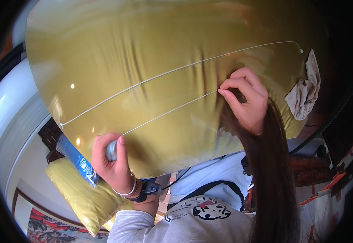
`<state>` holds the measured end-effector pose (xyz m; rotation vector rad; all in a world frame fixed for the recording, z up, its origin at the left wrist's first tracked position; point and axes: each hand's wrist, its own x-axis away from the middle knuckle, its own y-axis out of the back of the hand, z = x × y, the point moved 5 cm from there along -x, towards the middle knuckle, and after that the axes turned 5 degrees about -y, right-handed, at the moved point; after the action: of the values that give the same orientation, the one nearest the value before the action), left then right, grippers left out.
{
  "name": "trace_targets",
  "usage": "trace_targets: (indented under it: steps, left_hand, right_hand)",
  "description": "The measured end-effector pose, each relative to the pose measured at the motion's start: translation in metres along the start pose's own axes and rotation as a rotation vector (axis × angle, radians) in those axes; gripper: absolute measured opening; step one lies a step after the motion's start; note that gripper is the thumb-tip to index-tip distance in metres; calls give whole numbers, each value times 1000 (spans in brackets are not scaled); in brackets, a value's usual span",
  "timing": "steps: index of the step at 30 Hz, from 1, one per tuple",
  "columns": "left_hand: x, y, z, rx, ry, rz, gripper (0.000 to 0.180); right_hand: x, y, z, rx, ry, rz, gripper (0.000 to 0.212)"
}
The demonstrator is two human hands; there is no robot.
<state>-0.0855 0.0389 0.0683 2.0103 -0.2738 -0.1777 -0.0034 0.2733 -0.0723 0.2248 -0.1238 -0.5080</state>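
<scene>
Thread (170, 111) slants up rightward over gold fabric (103, 52), from the grey ball (111, 151) your left hand (117, 172) grips near the fabric's edge, to your right hand (252, 103), which pinches it. Open fabric separates it from the white cord (203, 60).

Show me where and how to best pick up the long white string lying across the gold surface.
Best, I'd say, by the small pale blob at its right end, pinched from above. The white string is thin and lies along the gold surface, so that thicker end likely gives more to grip. The right hand is nearer, but pinches a taut thread.
</scene>
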Motion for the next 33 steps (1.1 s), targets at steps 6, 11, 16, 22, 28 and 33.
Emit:
trace_targets:
  steps: [6, 11, 16, 22, 28, 33]
  left_hand:
    - [-4, 37, 28, -35, 40, -85, 7]
    - [-3, 44, 33, -1, 16, -149, 8]
    - [4, 64, 27, 123, -311, -278, 11]
    - [-7, 70, 49, 7, -173, -238, 7]
    - [-5, 70, 61, 5, -75, -242, 6]
    - [-2, 83, 81, 16, 13, -362, 3]
  right_hand:
    - [1, -2, 7, 81, 28, 10, 16]
    - [1, -4, 1, 84, -31, 20, 16]
    - [2, -1, 5, 120, -38, 42, 15]
    - [2, 0, 8, 106, -13, 54, 13]
    - [6, 4, 1, -3, -79, 66, 13]
    - [9, 13, -3, -70, -57, 78, 14]
